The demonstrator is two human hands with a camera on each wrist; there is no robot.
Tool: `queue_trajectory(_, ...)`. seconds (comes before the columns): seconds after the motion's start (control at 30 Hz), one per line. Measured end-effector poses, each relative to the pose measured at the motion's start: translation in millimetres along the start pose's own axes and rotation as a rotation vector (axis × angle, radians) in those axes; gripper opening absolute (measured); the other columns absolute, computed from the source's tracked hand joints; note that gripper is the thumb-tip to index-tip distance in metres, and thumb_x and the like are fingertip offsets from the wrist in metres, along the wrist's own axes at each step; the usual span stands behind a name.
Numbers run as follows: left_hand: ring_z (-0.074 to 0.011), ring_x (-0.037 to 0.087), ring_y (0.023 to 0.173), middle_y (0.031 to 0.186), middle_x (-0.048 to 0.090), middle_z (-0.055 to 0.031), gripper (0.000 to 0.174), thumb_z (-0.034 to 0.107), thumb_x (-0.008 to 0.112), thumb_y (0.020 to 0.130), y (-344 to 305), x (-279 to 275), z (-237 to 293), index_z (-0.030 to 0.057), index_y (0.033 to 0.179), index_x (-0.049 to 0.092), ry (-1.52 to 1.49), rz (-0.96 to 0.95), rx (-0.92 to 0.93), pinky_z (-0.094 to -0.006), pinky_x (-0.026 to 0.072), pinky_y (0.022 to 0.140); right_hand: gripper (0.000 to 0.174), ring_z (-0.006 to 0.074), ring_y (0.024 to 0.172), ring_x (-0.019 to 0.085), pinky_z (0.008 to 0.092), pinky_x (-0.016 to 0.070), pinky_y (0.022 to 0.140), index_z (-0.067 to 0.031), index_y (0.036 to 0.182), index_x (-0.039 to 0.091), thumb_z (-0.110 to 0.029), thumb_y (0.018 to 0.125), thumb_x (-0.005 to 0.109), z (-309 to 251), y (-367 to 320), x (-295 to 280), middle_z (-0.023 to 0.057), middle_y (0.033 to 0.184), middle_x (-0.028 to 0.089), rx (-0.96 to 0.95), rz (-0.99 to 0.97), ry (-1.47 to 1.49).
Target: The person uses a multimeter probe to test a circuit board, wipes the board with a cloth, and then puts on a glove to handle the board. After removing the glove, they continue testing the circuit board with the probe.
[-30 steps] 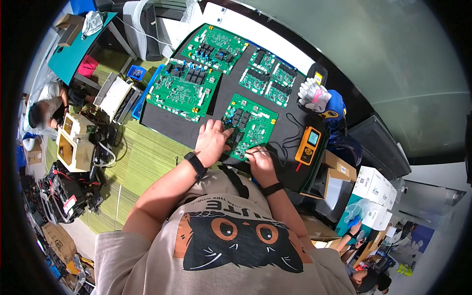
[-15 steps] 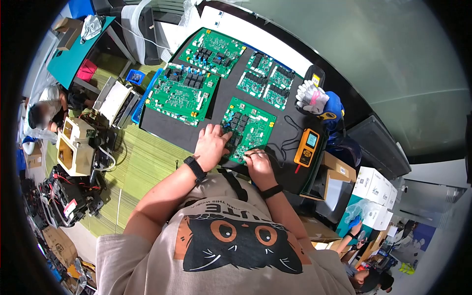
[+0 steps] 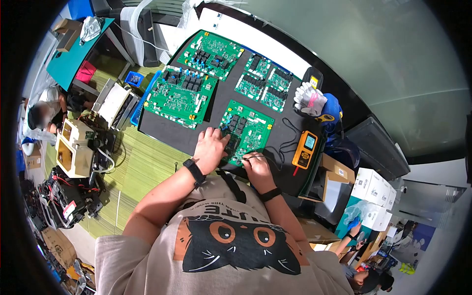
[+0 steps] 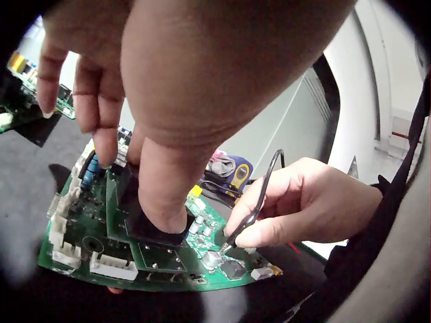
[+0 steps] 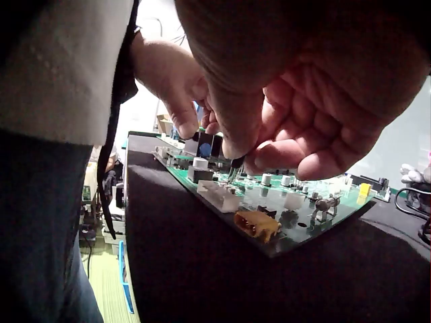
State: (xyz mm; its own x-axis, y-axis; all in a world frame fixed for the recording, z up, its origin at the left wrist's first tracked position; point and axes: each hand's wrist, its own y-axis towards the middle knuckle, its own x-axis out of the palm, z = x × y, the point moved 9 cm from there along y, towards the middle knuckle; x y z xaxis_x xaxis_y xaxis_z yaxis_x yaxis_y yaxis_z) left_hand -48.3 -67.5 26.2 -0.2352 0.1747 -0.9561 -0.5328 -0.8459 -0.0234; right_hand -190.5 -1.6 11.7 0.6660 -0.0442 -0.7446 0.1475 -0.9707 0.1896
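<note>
A green circuit board point(image 3: 255, 129) with black relays and white connectors lies in front of me on a black mat. My left hand point(image 3: 210, 150) is over its left side. In the left wrist view the thumb point(image 4: 163, 214) presses the face of an upright black part, with fingers behind it. My right hand point(image 3: 258, 169) pinches a thin black probe point(image 4: 250, 219) with a cable, between thumb and forefinger. The probe's tip points down at small parts near the board's front corner, close to a white connector point(image 5: 219, 196).
An orange handheld meter point(image 3: 305, 150) with a black cable lies at the right. Behind it are grey-white gloves point(image 3: 310, 100) and a blue-yellow object point(image 3: 331, 109). More large green boards point(image 3: 179, 101) are at the left, smaller boards point(image 3: 250, 84) at the back. A blue tray point(image 3: 139, 112) stands beside the table.
The head view has shifted slightly, so the table sits a little lower and further left. Both hands keep about the same places on the board.
</note>
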Motion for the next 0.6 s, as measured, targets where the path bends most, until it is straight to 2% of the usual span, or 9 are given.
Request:
queue_trajectory(0.33,-0.0253,0.051,0.110,0.110,0.059,-0.0056,0.063,0.026,0.081,0.072,1.5,9.6,-1.1,0.0148,0.130,0.060,0.044,-0.059,-0.011,-0.0389,0.0436,0.090,0.011,0.0324,0.094,0.064,0.0414,0.0503,0.085,-0.0027,0.093,0.066,-0.009,0.085,0.069,1.7,1.0,1.2,0.0132,0.093,0.069,0.021,-0.028,-0.014)
queue_trajectory(0.6,-0.0250,0.059,0.103,0.100,0.067,-0.0060,0.065,0.024,0.081,0.072,1.1,11.2,-1.7,0.0148,0.132,0.059,0.014,-0.102,-0.017,-0.0384,0.0477,0.086,0.011,0.0322,0.093,0.065,0.0418,0.0495,0.087,-0.0022,0.093,0.066,-0.011,0.086,0.066,6.9,-1.1,4.8,0.0130,0.093,0.069,0.020,-0.011,-0.039)
